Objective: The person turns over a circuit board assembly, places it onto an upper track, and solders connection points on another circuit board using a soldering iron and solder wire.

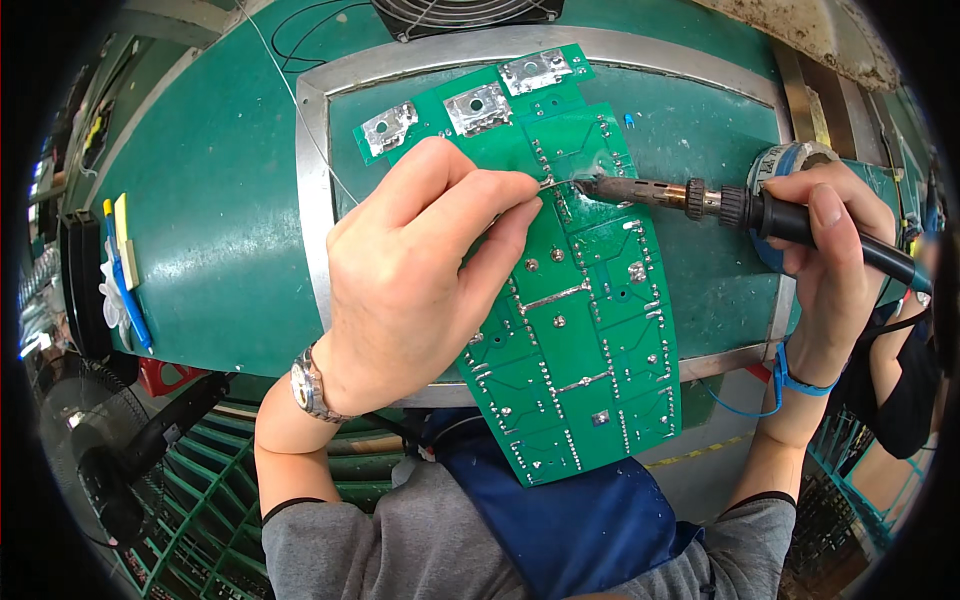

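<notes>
A large green circuit board (560,350) lies in front of me, its rows of solder joints facing up and its near end jutting past the table's edge. My left hand (420,240), with a watch on its wrist, is closed in a pinch on thin solder wire (549,184) above the board. In my right hand (835,225) is a soldering iron (720,200), held by its black handle. Its tip meets the board close to the wire's end, where a little smoke shows. A blue strap (800,383) with a coiled cord circles my right wrist.
A metal frame (314,190) borders the green work surface. Behind the board stands a fan with a round grille (460,12). A round container (785,165) sits beside my right hand. At far left lie a blue pen (130,305) and a black desk fan (105,450).
</notes>
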`<state>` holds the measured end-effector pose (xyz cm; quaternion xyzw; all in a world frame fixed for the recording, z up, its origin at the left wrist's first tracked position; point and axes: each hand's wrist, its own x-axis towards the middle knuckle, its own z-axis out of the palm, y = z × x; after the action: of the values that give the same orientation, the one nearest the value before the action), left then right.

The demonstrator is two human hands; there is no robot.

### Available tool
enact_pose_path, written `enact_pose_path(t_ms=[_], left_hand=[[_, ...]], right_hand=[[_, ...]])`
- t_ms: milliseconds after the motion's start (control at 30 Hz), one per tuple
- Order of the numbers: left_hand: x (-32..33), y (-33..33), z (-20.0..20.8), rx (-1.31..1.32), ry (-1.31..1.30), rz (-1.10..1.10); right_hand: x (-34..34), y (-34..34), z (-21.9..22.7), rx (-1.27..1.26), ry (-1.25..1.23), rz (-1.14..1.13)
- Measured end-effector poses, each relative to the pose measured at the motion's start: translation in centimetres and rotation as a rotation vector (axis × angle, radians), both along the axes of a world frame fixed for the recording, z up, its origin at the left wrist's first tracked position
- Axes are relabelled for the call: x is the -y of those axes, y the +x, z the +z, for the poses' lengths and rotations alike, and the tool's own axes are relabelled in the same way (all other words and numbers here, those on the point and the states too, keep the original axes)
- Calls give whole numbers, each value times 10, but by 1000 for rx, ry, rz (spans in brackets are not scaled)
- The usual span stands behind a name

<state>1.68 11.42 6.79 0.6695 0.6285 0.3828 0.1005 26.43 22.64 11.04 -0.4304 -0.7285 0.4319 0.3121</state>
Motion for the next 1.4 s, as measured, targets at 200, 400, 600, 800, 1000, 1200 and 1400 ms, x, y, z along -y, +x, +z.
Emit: enact_pose_path(t_ms=[200, 400, 600, 800, 1000, 1200, 1400], left_hand=[[0, 2, -2, 7, 3, -6], [-2, -4, -1, 13, 39, 14], [2, -30, -4, 235, 32, 155], [9, -58, 8, 813, -117, 52], [6, -56, 11, 995, -101, 65], [4, -67, 3, 1056, 16, 79], [6, -87, -7, 1052, 80, 140]], right_hand=[[1, 0, 0, 10, -1, -14], [6, 9, 5, 13, 54, 2], [33, 50, 8, 23, 271, -300], [72, 84, -15, 210, 707, -715], [88, 89, -25, 361, 605, -782], [92, 85, -22, 409, 584, -846], [97, 87, -20, 432, 637, -803]])
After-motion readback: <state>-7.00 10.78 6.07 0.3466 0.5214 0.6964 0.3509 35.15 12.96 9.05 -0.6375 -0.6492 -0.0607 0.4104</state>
